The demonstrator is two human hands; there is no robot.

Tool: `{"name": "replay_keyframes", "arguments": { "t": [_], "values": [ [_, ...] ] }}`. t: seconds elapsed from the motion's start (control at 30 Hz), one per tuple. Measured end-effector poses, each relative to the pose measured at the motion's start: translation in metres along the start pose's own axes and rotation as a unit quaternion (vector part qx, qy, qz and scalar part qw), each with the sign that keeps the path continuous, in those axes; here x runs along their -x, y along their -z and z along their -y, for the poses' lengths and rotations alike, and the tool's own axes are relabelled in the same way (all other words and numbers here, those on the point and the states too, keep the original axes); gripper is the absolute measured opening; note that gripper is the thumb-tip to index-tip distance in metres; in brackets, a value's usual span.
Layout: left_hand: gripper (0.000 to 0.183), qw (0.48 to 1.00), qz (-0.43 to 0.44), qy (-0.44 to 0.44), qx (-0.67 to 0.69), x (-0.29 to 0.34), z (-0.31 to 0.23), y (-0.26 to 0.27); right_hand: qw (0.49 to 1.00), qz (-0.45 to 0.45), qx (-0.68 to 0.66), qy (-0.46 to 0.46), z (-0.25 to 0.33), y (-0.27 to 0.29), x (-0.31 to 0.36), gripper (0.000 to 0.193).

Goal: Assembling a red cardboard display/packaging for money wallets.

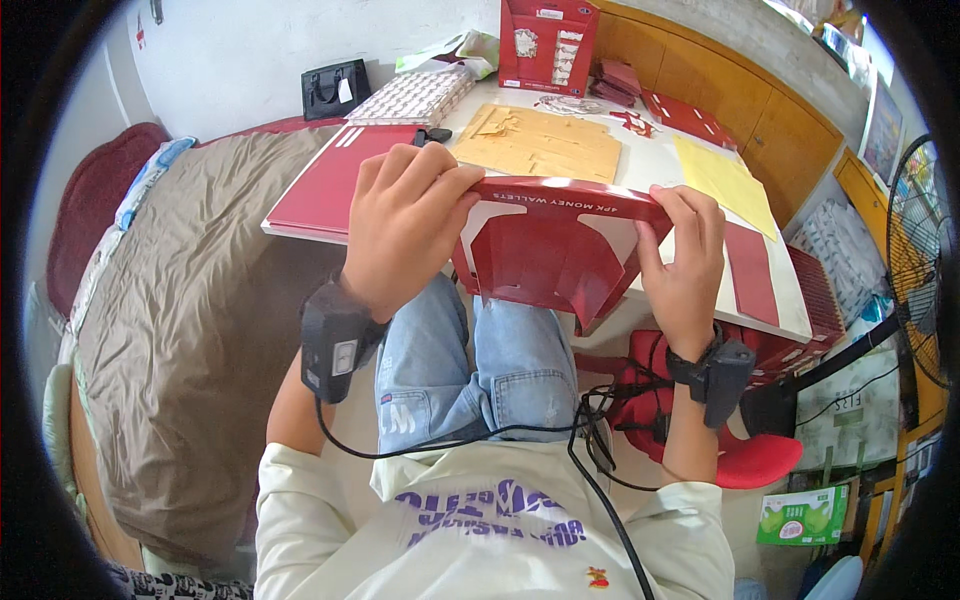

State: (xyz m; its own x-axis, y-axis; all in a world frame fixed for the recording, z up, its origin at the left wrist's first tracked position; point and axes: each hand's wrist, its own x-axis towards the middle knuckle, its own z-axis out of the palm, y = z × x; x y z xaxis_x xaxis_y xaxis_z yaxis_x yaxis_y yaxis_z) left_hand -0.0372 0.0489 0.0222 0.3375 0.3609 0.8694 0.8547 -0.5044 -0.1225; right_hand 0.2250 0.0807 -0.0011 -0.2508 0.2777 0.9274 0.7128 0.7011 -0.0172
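- Holds a red carton (550,265) tilted above the lap, at the near edge of the white table (793,305).
- Pinches its upper right end with the right hand (687,265): fingers (692,203) bent over the edge, thumb on the near face.
- Grips its upper left end with the left hand (402,228), fingers curled close together; cannot tell the exact thumb contact.
- Blocks sight of part of the table's front edge with the carton.
- Shows a flat brown cardboard sheet (555,145) just beyond the carton's upper edge.
- Shows dark red sheets (318,185) lying at left, partly covered from view by the left hand, with a small black object (433,135) just behind the knuckles.
- Lists toward the back: black handbag (335,92), patterned white box (410,98), upright red display box (548,48), stack of small red pieces (617,80).
- Lists at right: yellow sheet (728,180), red panel (750,272) nearer the table's corner.
- Notes a black cable (500,432) crossing the lap and tangling near a red stool (755,462).
- Notes a bed (195,310) at left, a black fan (922,260) at far right.
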Motion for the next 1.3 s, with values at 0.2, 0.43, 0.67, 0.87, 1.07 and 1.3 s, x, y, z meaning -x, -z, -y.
{"name": "replay_keyframes", "arguments": {
  "t": [0.2,0.43,0.67,0.87,1.07,1.3],
  "values": [
    [0.024,0.996,0.006,-0.053,-0.070,-0.004,-0.012,-0.009,0.996,-0.018,0.084,0.026,0.008,-0.006,-0.001,0.038],
    [0.034,0.995,0.056,-0.075,0.023,-0.025,-0.039,-0.027,0.993,0.021,0.110,0.030,0.011,-0.002,0.000,0.035],
    [0.016,0.996,0.053,-0.055,0.047,-0.030,-0.041,-0.035,0.997,0.045,0.064,0.024,0.003,0.010,-0.004,0.035],
    [0.010,0.994,0.032,-0.041,0.092,-0.030,-0.037,-0.032,0.995,0.066,-0.071,0.003,-0.003,0.016,-0.007,0.030],
    [0.008,0.993,0.051,-0.044,0.102,-0.033,-0.034,-0.028,0.994,0.063,-0.080,-0.040,0.000,0.013,-0.009,0.025],
    [0.008,0.983,0.133,0.011,0.128,-0.037,-0.032,-0.018,0.935,-0.040,-0.286,-0.204,-0.003,-0.005,0.005,0.019]
  ]
}}
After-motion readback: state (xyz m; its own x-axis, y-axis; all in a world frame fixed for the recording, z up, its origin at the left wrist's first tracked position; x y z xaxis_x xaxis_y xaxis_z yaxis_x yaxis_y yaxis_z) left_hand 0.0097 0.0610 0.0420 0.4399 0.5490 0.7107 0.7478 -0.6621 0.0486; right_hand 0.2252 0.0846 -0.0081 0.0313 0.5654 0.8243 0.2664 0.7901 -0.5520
